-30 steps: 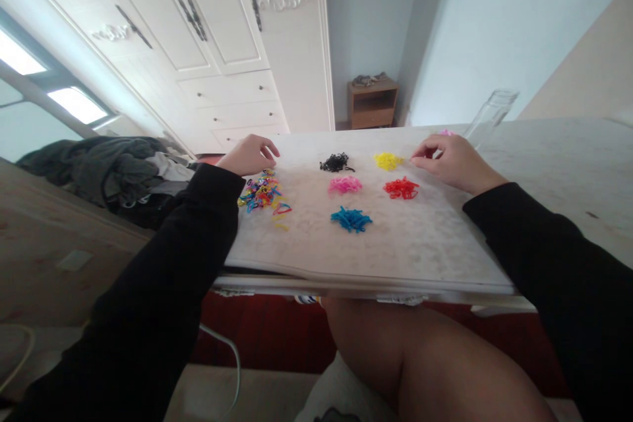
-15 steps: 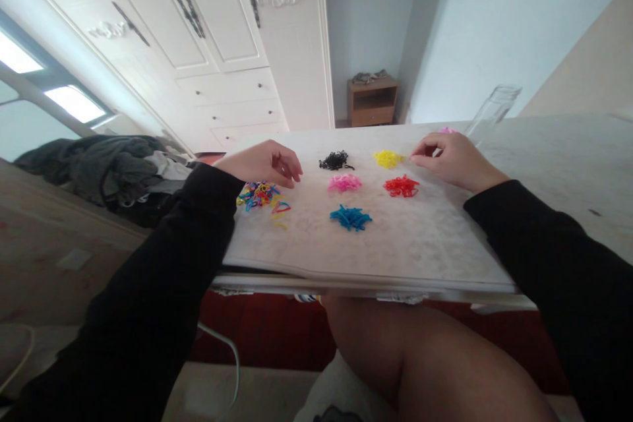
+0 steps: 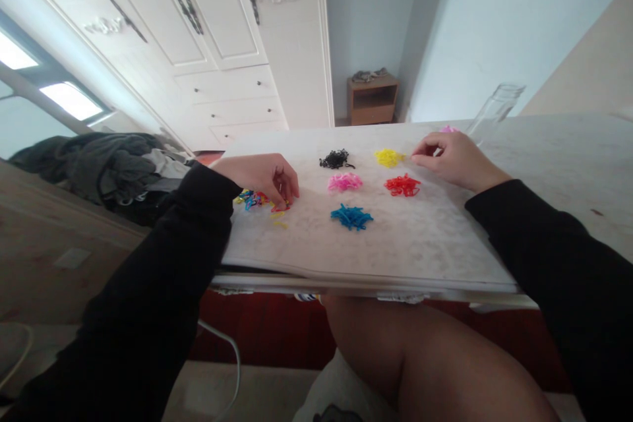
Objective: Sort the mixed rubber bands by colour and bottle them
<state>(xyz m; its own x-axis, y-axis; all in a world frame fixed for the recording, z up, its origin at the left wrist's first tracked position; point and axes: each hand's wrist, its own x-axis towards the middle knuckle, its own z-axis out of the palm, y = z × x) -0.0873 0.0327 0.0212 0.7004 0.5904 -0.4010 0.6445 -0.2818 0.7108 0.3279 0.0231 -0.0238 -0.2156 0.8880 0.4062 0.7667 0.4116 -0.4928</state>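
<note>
Small elastic bands lie sorted by colour on the white table (image 3: 297,250). There is a black pile (image 3: 336,159), a yellow pile (image 3: 389,157), a pink pile (image 3: 345,182), a red pile (image 3: 403,185) and a blue pile (image 3: 351,217). My left hand (image 3: 274,178) reaches down at a mixed heap of bands (image 3: 252,200); its bent fingers, slightly apart, are at a loose red band (image 3: 280,208). Beside the yellow pile, my right hand (image 3: 452,159) rests with thumb and forefinger pinched together. Whatever is between them is too small to make out.
Behind my right hand stands a clear glass bottle (image 3: 497,112), with more pink bands (image 3: 449,129) near it. Dark clothes (image 3: 99,168) are heaped left of the table. A white wardrobe (image 3: 222,26) and a wooden nightstand (image 3: 373,99) are beyond.
My left hand has lowered from above the mixed heap to the loose bands at its right edge. My right hand stays pinched beside the yellow pile.
</note>
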